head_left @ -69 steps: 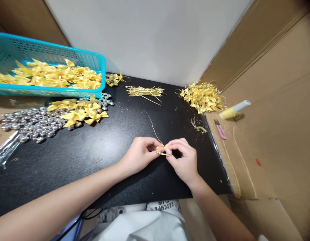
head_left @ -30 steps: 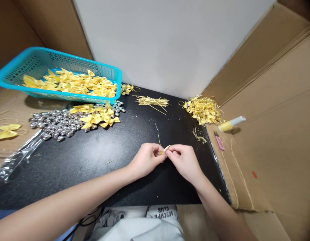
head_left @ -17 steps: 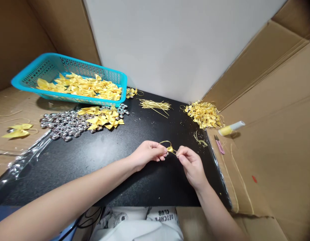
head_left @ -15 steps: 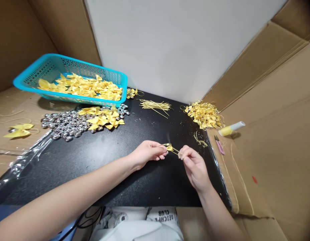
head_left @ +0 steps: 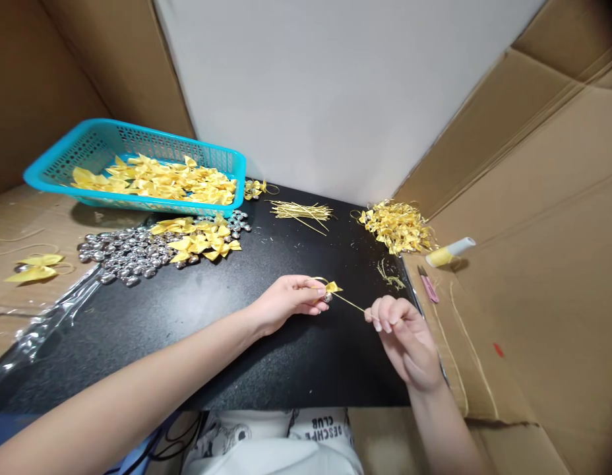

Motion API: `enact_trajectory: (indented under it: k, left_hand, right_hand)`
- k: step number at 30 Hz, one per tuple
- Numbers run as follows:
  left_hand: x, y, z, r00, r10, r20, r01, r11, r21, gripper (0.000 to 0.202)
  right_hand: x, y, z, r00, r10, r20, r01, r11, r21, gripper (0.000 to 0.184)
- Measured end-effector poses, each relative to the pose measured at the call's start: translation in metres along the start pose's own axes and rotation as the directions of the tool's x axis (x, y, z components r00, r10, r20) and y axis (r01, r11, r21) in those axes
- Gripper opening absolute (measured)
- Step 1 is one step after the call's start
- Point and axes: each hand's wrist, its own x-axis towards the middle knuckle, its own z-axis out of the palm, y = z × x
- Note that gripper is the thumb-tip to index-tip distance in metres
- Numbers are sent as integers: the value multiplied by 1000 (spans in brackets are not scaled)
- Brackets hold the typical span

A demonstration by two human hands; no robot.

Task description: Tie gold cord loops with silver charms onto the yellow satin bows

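Observation:
Pinched in my left hand (head_left: 299, 295) is a small yellow ribbon bow (head_left: 333, 287), with a shiny silver bead (head_left: 328, 297) just under it. A thin gold cord (head_left: 349, 303) runs taut from the bow to my right hand (head_left: 407, 333), whose fingers are closed on its far end. A bit of cord also arcs above my left fingertips. Both hands are over the black tabletop (head_left: 266, 369). Part of the bow is hidden by my left thumb and fingers.
A blue basket (head_left: 138, 201) of yellow bows stands at the back left. Before it lie silver beads (head_left: 122, 254) and loose bows (head_left: 207, 241). Cut gold cords (head_left: 301, 212), a pile of finished bows (head_left: 397, 225), cord scraps (head_left: 390, 276), pink snips (head_left: 429, 287) and a yellow-white tube (head_left: 452, 253) lie farther right.
My right hand has moved right and slightly down, drawing the cord out longer from the bow. My left hand stays nearly in place, and the bow and bead show more clearly.

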Motion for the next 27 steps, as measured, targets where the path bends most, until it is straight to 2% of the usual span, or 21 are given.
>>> enact_trajectory:
  k: [3,6,10,12,18,24,27]
  left_hand:
    - [0,4,-1,1000,-12,7,12,1000,-24,29]
    - [-2,8,-1,998,-13,54,17,997,-70,29]
    - [-5,10,1,989,2,145,13,995,-102,27]
    - [-7,9,2,983,-6,185,26,994,-106,27]
    - [-8,4,1,954,-52,294,79,994,-80,26]
    - [-11,4,-1,940,-44,338,81,992,-98,28]
    - [-14,6,0,938,-74,340,108,991,-83,28]
  right_hand:
    - [-3,7,5,998,59,-4,-59,997,58,25]
    - [-8,18,9,983,185,3,-184,976,121,22]
    - [-11,31,11,924,383,-12,-376,912,161,22]
    - [-8,33,12,894,445,-46,-431,884,179,25]
    - [13,31,11,859,493,-137,-425,836,346,28]
    - [29,41,21,810,581,-79,-482,737,474,31]
    - [37,41,24,820,562,-106,-442,741,506,33]
